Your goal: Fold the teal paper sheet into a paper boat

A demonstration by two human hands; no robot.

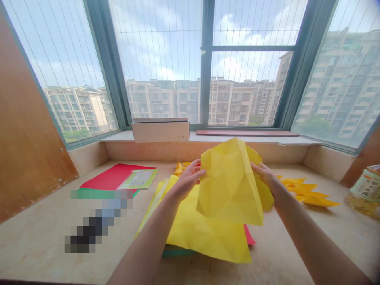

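Observation:
A creased, partly folded sheet of yellow paper (pixel 227 180) is held up in the air between my two hands. My left hand (pixel 190 178) pinches its left edge, thumb in front. My right hand (pixel 265 178) grips the right side, where a folded flap stands out behind. Below them lies a larger pile of yellow paper sheets (pixel 208 233), wrinkled on top, with a red corner (pixel 249 234) and some green showing underneath. Orange folded paper pieces (pixel 178 169) sit behind my left hand, partly hidden.
Several pointed orange paper pieces (pixel 311 192) lie to the right, near a labelled jar (pixel 366 190). On the left are red paper (pixel 115 176), a clear packet (pixel 139 179) and a pixelated long object (pixel 97 225). A white box (pixel 162 131) stands on the window ledge.

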